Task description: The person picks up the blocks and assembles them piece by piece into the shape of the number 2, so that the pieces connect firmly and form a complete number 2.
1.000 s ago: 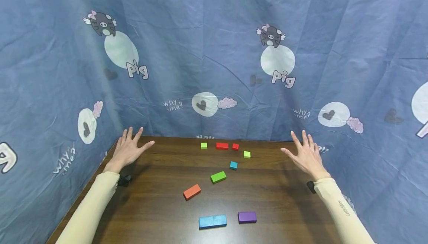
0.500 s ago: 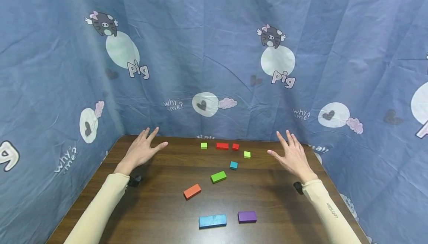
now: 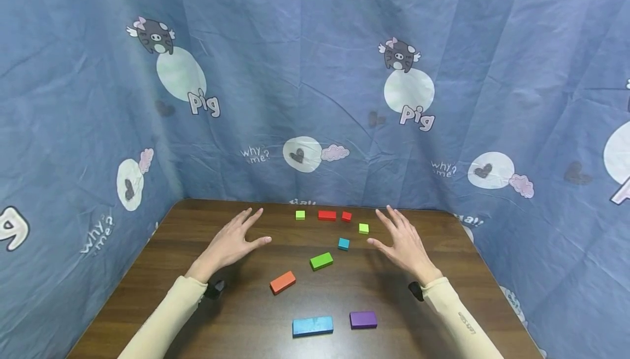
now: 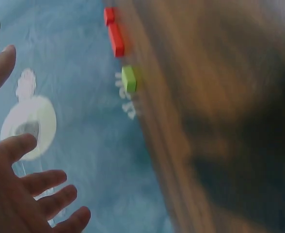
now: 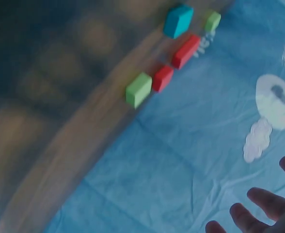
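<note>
My left hand (image 3: pixel 230 245), fingers spread, is over the table left of the blocks and holds nothing. Opposite it, my right hand (image 3: pixel 404 245) is also spread and bare, its thumb near a light green cube (image 3: pixel 363 229) and a teal block (image 3: pixel 344 244). Along the back lie another light green cube (image 3: pixel 300 215), a red oblong block (image 3: pixel 327 215) and a red cube (image 3: pixel 346 216). A green block (image 3: pixel 321 261) sits mid-table, with an orange block (image 3: pixel 283 282) nearer on the left. Closest to me are a long blue block (image 3: pixel 313 326) and a purple block (image 3: pixel 363 319).
The brown wooden table (image 3: pixel 256 342) ends at the back against a blue cloth curtain (image 3: pixel 246 74) printed with pigs and words. The cloth hangs along both sides too. Dark devices sit at both wrists, and the sleeves are pale yellow.
Both hands have moved inward from the table's sides toward the blocks and a little nearer to me, fingers still spread. The blocks have stayed where they were.
</note>
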Demonstrator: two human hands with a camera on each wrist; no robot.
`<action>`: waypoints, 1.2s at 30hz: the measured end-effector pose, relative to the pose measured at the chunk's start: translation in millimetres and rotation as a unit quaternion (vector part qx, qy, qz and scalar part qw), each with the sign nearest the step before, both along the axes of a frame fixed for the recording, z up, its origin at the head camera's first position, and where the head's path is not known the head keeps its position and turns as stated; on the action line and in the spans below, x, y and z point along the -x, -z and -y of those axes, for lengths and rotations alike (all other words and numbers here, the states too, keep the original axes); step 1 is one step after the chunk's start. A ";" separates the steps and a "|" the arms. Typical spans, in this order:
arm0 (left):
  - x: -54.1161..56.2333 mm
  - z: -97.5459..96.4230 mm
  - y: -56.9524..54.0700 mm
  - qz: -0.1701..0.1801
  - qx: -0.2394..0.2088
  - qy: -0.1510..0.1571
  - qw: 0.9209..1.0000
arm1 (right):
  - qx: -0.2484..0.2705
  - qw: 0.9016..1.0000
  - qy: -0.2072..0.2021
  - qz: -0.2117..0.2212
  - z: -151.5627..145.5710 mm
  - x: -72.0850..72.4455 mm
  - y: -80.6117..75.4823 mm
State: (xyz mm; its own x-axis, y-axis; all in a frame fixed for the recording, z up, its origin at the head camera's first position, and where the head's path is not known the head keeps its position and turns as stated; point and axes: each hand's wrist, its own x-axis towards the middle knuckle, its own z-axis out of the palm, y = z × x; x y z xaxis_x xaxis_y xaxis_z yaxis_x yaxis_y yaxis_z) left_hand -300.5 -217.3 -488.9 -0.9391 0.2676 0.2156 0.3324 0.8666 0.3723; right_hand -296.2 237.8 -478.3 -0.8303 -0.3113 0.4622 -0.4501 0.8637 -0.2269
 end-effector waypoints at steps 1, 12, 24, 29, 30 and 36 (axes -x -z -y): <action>-3.6 -3.3 2.5 -0.002 -0.002 0.005 1.000 | -0.001 1.000 -0.005 -0.001 2.3 -1.7 3.0; -46.5 -41.1 28.1 -0.010 -0.025 0.057 0.998 | -0.018 0.998 -0.054 -0.008 29.4 -33.3 34.6; -96.6 -73.1 39.0 -0.047 -0.023 0.163 0.985 | -0.052 0.989 -0.136 -0.003 62.2 -76.4 52.1; -112.8 -80.4 41.3 0.002 0.001 0.164 0.986 | -0.074 0.984 -0.165 0.006 73.2 -88.0 57.4; -115.1 -81.3 42.2 0.010 0.004 0.162 0.987 | -0.076 0.982 -0.171 0.011 74.4 -89.5 58.2; -124.1 -84.8 52.4 0.073 -0.011 0.160 0.984 | -0.090 0.975 -0.201 0.038 78.8 -98.0 62.7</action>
State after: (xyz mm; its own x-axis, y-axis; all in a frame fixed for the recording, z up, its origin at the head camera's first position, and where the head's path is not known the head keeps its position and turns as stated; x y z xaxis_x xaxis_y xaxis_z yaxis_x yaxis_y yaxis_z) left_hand -176.3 -132.5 -541.3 -0.8285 0.5520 0.0941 0.5294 0.7174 0.4528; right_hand -198.2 159.0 -540.9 -0.6538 -0.6892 0.3122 -0.7486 0.6491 -0.1348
